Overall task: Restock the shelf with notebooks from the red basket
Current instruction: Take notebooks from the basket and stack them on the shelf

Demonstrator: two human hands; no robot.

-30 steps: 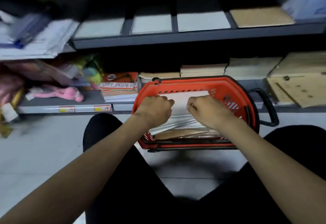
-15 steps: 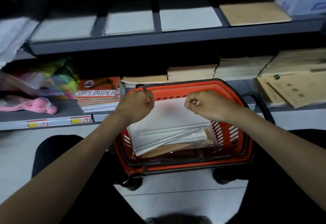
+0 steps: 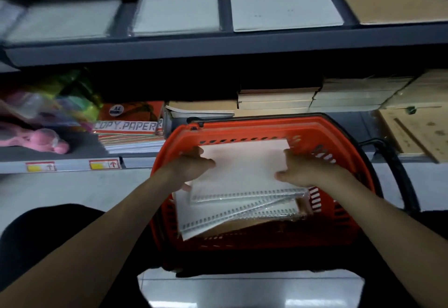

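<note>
— The hands?
— The left hand (image 3: 191,167) and right hand (image 3: 305,169) pinched the top notebook (image 3: 244,167) by its sides, thumbs on top, fingers seemingly curled beneath, inside the red basket (image 3: 254,130), forearms converging.

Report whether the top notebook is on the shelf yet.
No, the left hand and right hand grip the top notebook over the red basket.

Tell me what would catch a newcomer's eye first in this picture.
The red basket in the middle, in front of the lower shelf, stands out first. Over it, the left hand and right hand grip the top white notebook by its side edges, above more spiral-bound ones stacked in the basket. On the shelf to the left sits an orange pack of copy paper.
</note>
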